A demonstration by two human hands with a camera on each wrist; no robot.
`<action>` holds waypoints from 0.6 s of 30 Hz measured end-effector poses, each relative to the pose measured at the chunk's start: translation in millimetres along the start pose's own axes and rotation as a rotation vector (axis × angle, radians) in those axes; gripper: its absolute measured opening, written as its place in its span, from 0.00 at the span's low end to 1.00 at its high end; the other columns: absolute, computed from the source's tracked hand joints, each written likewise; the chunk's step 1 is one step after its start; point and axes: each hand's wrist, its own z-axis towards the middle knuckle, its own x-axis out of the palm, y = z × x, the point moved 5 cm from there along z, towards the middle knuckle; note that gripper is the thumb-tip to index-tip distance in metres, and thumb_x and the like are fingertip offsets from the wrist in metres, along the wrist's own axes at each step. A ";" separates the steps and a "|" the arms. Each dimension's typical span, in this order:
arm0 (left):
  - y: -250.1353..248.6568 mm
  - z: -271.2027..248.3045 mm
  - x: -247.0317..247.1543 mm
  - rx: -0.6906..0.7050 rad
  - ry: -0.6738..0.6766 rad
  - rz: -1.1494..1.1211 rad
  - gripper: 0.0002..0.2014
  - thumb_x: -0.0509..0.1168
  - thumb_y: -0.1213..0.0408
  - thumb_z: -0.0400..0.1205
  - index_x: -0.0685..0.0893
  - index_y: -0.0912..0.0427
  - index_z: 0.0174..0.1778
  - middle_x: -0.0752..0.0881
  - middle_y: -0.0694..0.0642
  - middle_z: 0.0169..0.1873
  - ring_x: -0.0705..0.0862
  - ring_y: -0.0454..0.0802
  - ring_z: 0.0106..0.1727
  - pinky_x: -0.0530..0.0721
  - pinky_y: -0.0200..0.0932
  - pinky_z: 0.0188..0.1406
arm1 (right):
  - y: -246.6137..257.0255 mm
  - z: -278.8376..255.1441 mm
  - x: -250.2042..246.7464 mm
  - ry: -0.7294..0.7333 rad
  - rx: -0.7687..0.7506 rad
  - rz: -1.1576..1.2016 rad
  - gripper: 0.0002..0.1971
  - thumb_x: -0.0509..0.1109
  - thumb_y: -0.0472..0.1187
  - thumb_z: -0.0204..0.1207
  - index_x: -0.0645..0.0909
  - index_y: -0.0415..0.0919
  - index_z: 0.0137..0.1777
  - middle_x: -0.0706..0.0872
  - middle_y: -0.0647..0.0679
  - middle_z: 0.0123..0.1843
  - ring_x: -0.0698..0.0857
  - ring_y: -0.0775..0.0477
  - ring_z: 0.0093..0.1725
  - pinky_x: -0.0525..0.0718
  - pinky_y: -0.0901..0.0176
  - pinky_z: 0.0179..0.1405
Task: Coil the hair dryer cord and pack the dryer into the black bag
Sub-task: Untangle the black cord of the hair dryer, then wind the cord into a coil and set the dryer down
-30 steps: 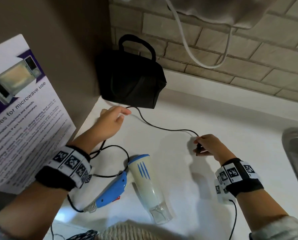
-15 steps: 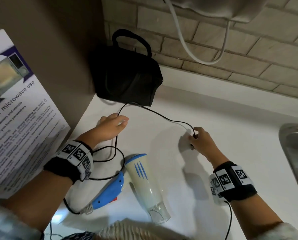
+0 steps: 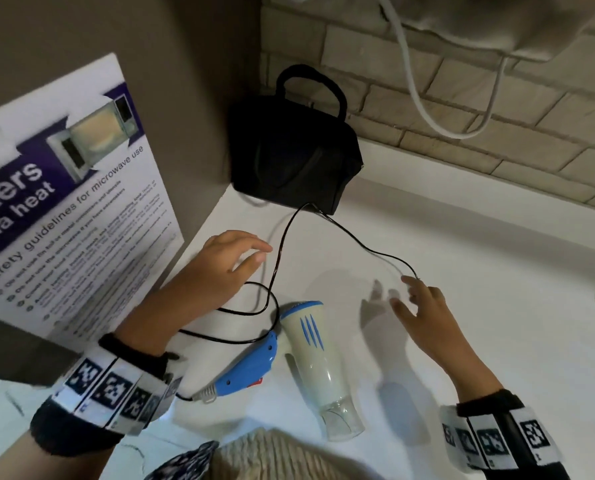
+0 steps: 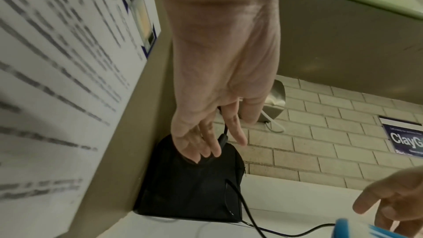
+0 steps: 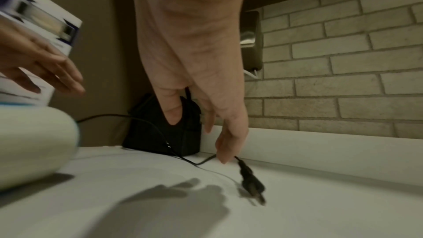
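Right hand (image 3: 424, 313), fingers now spread, has let go of the plug (image 5: 251, 182), left hand (image 3: 219, 268) slack beside the cord (image 3: 282, 244); dryer (image 3: 316, 362) at 6 o'clock of the bag (image 3: 289, 157), coiling unstarted.

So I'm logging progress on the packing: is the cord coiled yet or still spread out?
Spread out. The cord runs loose across the counter from the hair dryer past the black bag to the plug.

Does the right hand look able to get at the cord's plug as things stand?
Probably yes. The right hand is open, fingers just above the plug, which lies on bare counter with nothing between.
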 end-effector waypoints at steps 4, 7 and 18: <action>17.3 -31.0 -8.4 -0.039 0.035 0.045 0.14 0.55 0.50 0.85 0.83 0.43 0.60 0.83 0.42 0.59 0.81 0.41 0.60 0.78 0.41 0.59 | 40.9 -35.3 22.7 0.079 -0.205 -0.074 0.23 0.66 0.43 0.80 0.70 0.49 0.74 0.72 0.45 0.68 0.78 0.46 0.63 0.70 0.64 0.55; 30.0 -45.4 -11.5 -0.087 0.022 0.048 0.12 0.57 0.56 0.85 0.84 0.48 0.59 0.85 0.46 0.56 0.82 0.41 0.57 0.75 0.30 0.51 | 82.0 -61.6 40.2 0.137 -0.391 -0.145 0.22 0.66 0.43 0.79 0.71 0.49 0.73 0.72 0.44 0.65 0.79 0.44 0.59 0.75 0.59 0.59; 57.1 -65.6 0.3 -0.207 0.060 0.089 0.14 0.56 0.55 0.86 0.84 0.55 0.57 0.86 0.53 0.52 0.83 0.49 0.55 0.80 0.51 0.57 | 168.4 -114.4 126.5 0.424 -0.992 -0.554 0.22 0.67 0.44 0.75 0.73 0.43 0.69 0.76 0.39 0.63 0.78 0.33 0.57 0.77 0.42 0.54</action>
